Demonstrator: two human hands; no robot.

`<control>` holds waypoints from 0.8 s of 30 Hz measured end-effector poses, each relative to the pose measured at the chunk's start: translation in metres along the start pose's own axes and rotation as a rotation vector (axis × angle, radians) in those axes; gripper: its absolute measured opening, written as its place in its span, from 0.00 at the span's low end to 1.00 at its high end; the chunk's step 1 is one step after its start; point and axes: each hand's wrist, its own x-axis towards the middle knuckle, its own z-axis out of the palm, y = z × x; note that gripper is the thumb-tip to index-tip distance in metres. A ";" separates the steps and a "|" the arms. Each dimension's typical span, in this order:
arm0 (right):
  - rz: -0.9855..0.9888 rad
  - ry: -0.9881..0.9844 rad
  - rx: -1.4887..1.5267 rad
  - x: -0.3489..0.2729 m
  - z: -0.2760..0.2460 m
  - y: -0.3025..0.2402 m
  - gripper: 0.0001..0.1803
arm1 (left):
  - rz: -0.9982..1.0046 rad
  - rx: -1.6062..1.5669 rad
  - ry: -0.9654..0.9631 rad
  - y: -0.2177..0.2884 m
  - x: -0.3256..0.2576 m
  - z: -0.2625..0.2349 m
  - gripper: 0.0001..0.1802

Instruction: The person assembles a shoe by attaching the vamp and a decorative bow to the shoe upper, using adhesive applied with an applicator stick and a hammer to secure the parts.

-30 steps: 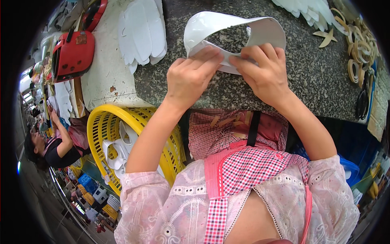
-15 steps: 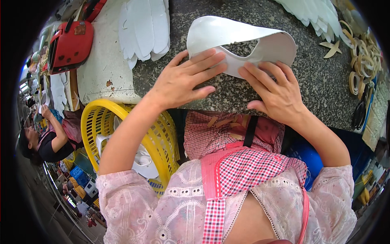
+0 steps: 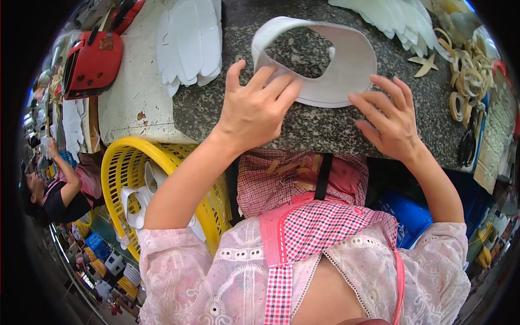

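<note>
A white shoe upper (image 3: 341, 81), curved into a loop with a wide opening, lies on the dark speckled worktop in front of me. My left hand (image 3: 260, 105) is bent over its near left edge, gripping it, with the little finger lifted away. The fingertips there are partly hidden behind the hand and the material. At the near right edge, my right hand (image 3: 387, 116) has its fingers spread and slightly blurred. One fingertip meets or nearly meets the rim, and nothing is held in that hand.
Stacked white sole-shaped pieces (image 3: 189, 43) lie at the left, and more white pieces (image 3: 392, 19) at the far right. Tan strip rolls (image 3: 463, 89) and black scissors (image 3: 467, 146) sit along the right edge. A yellow basket (image 3: 127, 146) holds white uppers. Another person (image 3: 62, 189) works at left.
The upper has turned and tipped so its opening shows wider. My left fingers have curled from lying flat over it, and my right hand has shifted to the right, its fingers spreading.
</note>
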 end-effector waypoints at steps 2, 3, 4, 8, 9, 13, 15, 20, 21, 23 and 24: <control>-0.085 0.178 -0.005 0.014 0.001 0.006 0.34 | 0.031 0.042 0.086 0.011 0.007 0.006 0.21; -0.086 0.178 -0.012 0.021 0.004 0.008 0.34 | 0.055 0.082 0.159 0.016 0.009 0.007 0.21; -0.110 0.164 0.035 0.029 0.010 0.014 0.34 | 0.084 0.085 0.238 0.019 0.014 0.009 0.19; -0.160 0.181 0.110 0.048 0.015 0.036 0.30 | 0.199 -0.024 0.303 0.010 0.027 0.019 0.15; -0.169 0.204 0.155 0.050 0.016 0.041 0.29 | 0.204 -0.018 0.308 0.008 0.030 0.011 0.15; -0.141 0.381 0.547 0.054 -0.021 0.049 0.08 | 0.024 -0.323 0.522 0.002 0.041 -0.030 0.09; -0.087 0.410 0.714 0.056 -0.039 0.035 0.06 | -0.358 -0.969 0.321 0.007 0.042 -0.055 0.06; 0.262 0.440 1.134 0.063 -0.044 0.014 0.13 | -0.692 -1.708 0.247 0.011 0.052 -0.053 0.09; 0.380 0.410 1.259 0.059 -0.044 0.012 0.15 | -0.680 -1.713 0.240 0.012 0.053 -0.052 0.09; 0.458 0.351 1.446 0.050 -0.037 0.015 0.18 | -0.768 -1.919 0.142 0.014 0.054 -0.053 0.10; 0.534 0.345 1.695 0.048 -0.033 0.012 0.19 | -0.760 -1.938 0.133 0.015 0.054 -0.051 0.12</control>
